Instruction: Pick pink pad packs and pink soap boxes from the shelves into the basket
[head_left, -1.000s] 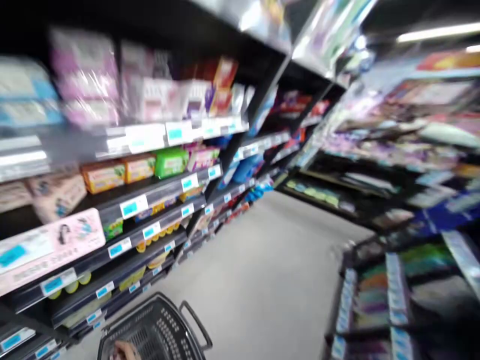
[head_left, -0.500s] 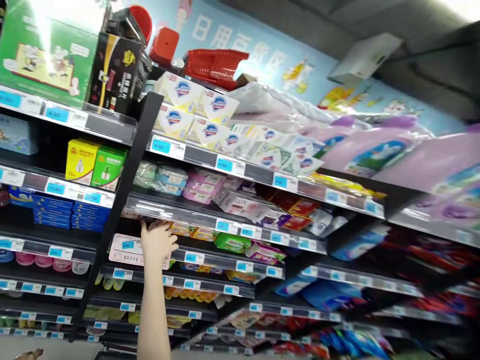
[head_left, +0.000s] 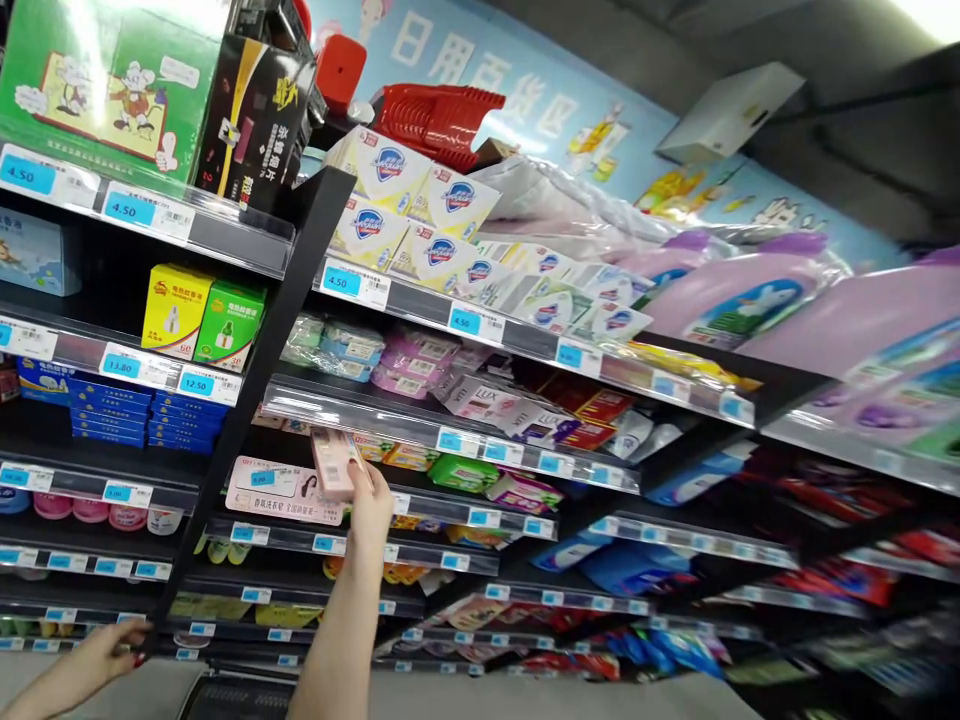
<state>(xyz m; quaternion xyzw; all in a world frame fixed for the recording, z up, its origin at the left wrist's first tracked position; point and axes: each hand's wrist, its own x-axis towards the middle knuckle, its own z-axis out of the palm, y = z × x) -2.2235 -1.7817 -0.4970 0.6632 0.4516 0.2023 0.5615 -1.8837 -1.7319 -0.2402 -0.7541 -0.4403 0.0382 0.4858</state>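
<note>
My right hand (head_left: 369,500) grips a slim pink soap box (head_left: 334,462) by its right side, thumb on the face that carries a barcode. The box is tilted and sits at the front of a shelf, just right of a pink sign card (head_left: 283,490) with a blue price tag. Lower down on the left, my left hand (head_left: 112,648) is raised beside the black shelf post (head_left: 225,470). Its fingers are loosely bent with a gap to the thumb, and nothing shows between them.
White and yellow Safeguard soap packs (head_left: 390,165) are stacked on the upper shelf. Purple detergent bottles (head_left: 757,290) stand to the right. Green and orange wrapped packs (head_left: 465,472) lie beside the pink box. A clear shelf lip (head_left: 352,410) runs just above my right hand.
My right hand has drawn the pink box out from the shelf and moved right and slightly down. My left hand has risen into view at the lower left. The view has shifted slightly.
</note>
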